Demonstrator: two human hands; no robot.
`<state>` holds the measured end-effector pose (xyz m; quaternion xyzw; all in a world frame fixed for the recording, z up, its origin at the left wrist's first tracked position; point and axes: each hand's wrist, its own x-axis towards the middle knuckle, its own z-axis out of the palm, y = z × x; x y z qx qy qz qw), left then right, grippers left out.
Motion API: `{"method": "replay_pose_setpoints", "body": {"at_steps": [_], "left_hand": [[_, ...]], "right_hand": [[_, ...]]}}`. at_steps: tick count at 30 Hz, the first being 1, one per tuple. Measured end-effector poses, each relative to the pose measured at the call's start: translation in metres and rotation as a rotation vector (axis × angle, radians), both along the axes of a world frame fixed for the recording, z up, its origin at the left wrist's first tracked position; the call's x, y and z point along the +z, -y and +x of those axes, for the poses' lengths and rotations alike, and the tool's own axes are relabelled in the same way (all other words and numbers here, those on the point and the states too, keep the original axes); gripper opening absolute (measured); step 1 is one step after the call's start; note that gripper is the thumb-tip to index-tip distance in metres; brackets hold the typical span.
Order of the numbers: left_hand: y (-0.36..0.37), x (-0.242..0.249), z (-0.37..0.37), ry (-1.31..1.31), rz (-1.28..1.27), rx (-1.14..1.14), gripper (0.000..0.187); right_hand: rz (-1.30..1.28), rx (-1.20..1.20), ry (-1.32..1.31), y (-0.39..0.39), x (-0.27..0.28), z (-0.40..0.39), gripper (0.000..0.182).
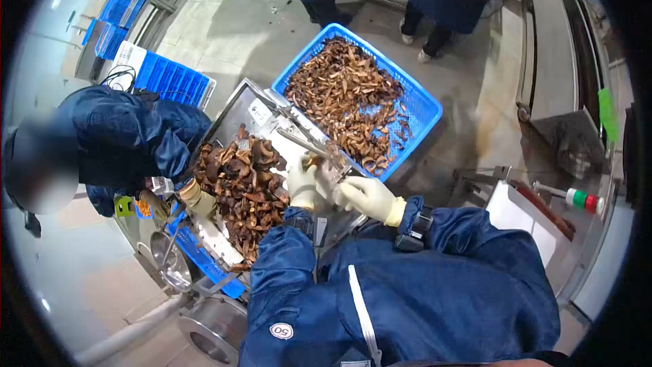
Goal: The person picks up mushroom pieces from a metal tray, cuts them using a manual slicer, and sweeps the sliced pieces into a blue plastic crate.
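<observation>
A heap of dark brown pieces (248,197), which look like mushrooms, lies on a metal worktable (227,122). My gloved left hand (303,182) is just right of the heap, its fingers curled around a small brown piece (311,160) by a metal cutting device (302,141). My gloved right hand (369,197) is close by on the right, fingers bent and pressed together near a shiny metal part (333,168). What it holds, if anything, is hidden. Past the device, a blue perforated basket (424,105) holds many brown slices (346,88).
On the left a co-worker in blue (136,129) has a gloved hand (197,198) at the heap. Two other people stand at the far side. Blue crates (173,81) are at the upper left, a steel pot (214,326) below, a metal counter (553,47) at the right.
</observation>
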<state>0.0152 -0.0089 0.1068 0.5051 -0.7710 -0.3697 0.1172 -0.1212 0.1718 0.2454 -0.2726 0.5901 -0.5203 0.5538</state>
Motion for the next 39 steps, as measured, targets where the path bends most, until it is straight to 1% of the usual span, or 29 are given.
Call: {"method": "replay_pose_setpoints", "body": {"at_steps": [1,2,3,5,6,7,9,11,12,13,14,15,17,18,20,22,23,25,27,28,29,31,32,34,35,36,37,38,39], "left_hand": [[-0.004,0.022,-0.008,0.076,0.080,-0.016,0.033],[-0.003,0.003,-0.001,0.034,0.015,-0.009,0.031],[-0.005,0.003,0.003,0.041,-0.032,-0.021,0.030],[-0.007,0.007,0.000,0.036,-0.124,-0.062,0.029],[-0.012,0.031,-0.013,0.027,0.010,-0.015,0.028],[-0.011,0.029,-0.012,0.109,-0.007,-0.020,0.030],[-0.010,0.023,-0.010,0.040,-0.002,-0.028,0.030],[0.009,-0.034,0.016,-0.020,0.004,-0.091,0.035],[0.006,-0.029,0.015,-0.131,0.124,-0.046,0.036],[0.001,-0.014,0.009,-0.117,0.151,-0.029,0.037],[-0.005,0.001,0.004,-0.103,0.177,-0.012,0.038],[-0.010,0.014,-0.006,0.027,0.109,-0.025,0.039],[-0.008,0.006,-0.003,0.099,-0.054,-0.111,0.042],[-0.010,0.010,-0.006,0.131,-0.064,-0.095,0.043],[-0.012,0.019,-0.012,0.112,-0.031,-0.072,0.044],[-0.015,0.023,-0.012,0.021,0.066,-0.053,0.045],[0.009,-0.036,0.016,-0.127,0.059,-0.100,0.044],[0.005,-0.024,0.012,-0.287,0.257,-0.040,0.043],[-0.008,0.010,-0.006,-0.065,0.113,-0.067,0.040],[-0.014,0.024,-0.016,0.039,0.043,-0.078,0.039],[-0.014,0.029,-0.018,-0.007,0.083,-0.100,0.036],[-0.014,0.030,-0.018,0.007,-0.016,-0.137,0.035],[-0.013,0.030,-0.020,0.043,-0.009,-0.118,0.035],[-0.016,0.039,-0.024,0.129,0.011,-0.086,0.036],[-0.014,0.031,-0.023,0.084,0.032,-0.063,0.036],[-0.009,0.015,-0.017,0.043,0.056,-0.040,0.035],[-0.004,0.004,-0.012,0.002,0.078,-0.015,0.035],[0.001,-0.004,-0.005,0.111,-0.004,-0.073,0.035],[0.001,-0.002,-0.006,0.101,0.000,-0.090,0.035]], "right_hand": [[-0.002,-0.046,0.020,0.007,0.001,0.004,0.036],[-0.038,-0.039,-0.012,0.004,-0.005,0.004,0.036],[-0.075,-0.038,-0.047,-0.001,-0.015,0.005,0.036],[-0.161,0.027,-0.246,-0.028,-0.077,0.007,0.036],[0.033,0.096,-0.221,-0.038,-0.094,0.004,0.034],[-0.016,0.058,-0.259,-0.037,-0.086,0.001,0.033],[-0.110,-0.002,-0.323,-0.025,-0.063,0.003,0.032],[-0.199,-0.165,-0.333,-0.006,-0.020,0.008,0.029],[-0.204,-0.151,-0.351,0.001,-0.008,0.004,0.029],[-0.210,-0.137,-0.369,0.004,-0.003,0.001,0.029],[-0.231,-0.182,-0.381,0.001,-0.011,0.005,0.031],[-0.190,-0.199,-0.406,-0.008,-0.034,0.012,0.034],[-0.215,-0.087,-0.453,-0.028,-0.110,0.015,0.037],[-0.029,0.012,-0.390,-0.038,-0.109,0.006,0.037],[-0.079,-0.028,-0.402,-0.033,-0.106,0.009,0.036],[-0.163,-0.147,-0.380,-0.022,-0.050,0.007,0.033],[-0.194,-0.179,-0.335,-0.015,-0.026,0.006,0.032],[-0.161,-0.148,-0.340,-0.002,-0.008,0.004,0.032],[-0.211,-0.216,-0.448,-0.013,-0.034,0.010,0.035],[-0.226,-0.140,-0.386,-0.022,-0.059,0.009,0.035],[-0.236,-0.063,-0.324,-0.032,-0.087,0.008,0.035],[-0.032,0.136,-0.343,-0.038,-0.096,-0.005,0.034],[-0.093,0.081,-0.331,-0.035,-0.097,-0.002,0.033],[-0.176,-0.084,-0.388,-0.021,-0.052,0.004,0.030],[-0.208,-0.167,-0.368,-0.011,-0.028,0.006,0.029],[-0.204,-0.153,-0.370,0.000,-0.013,0.004,0.029],[-0.202,-0.138,-0.371,0.006,-0.007,0.002,0.029],[-0.222,-0.148,-0.387,0.005,-0.009,0.002,0.028],[-0.214,-0.188,-0.437,-0.005,-0.020,0.007,0.031]]}}
